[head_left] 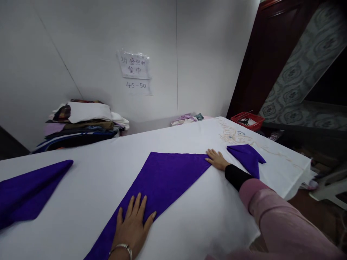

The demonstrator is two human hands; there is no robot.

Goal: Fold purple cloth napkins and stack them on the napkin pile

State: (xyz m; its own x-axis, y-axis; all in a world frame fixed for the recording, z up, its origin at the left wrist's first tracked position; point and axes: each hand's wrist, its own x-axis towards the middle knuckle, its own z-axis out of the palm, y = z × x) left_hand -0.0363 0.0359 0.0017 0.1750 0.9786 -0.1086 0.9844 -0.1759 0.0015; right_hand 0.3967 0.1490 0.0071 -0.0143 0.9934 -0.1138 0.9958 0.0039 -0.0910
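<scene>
A purple cloth napkin (165, 177) lies spread on the white-covered table, folded so that it tapers to a corner at the right. My left hand (132, 222), with a bracelet on the wrist, rests flat on its near part, fingers spread. At the right corner, my right hand (217, 159) lies palm down with the fingers stretched out and touching the cloth. Just beyond that hand sits a second purple napkin (245, 157), folded into a small pointed shape. Another purple napkin (32, 191) lies folded at the far left, partly cut off by the frame.
A stack of folded clothes (84, 126) stands at the back left against the wall. A red basket (256, 123) is by the table's back right corner, near a small pile of cloth (185, 119). A handwritten paper sign (135, 74) hangs on the wall. A white stool (329, 186) stands at the right.
</scene>
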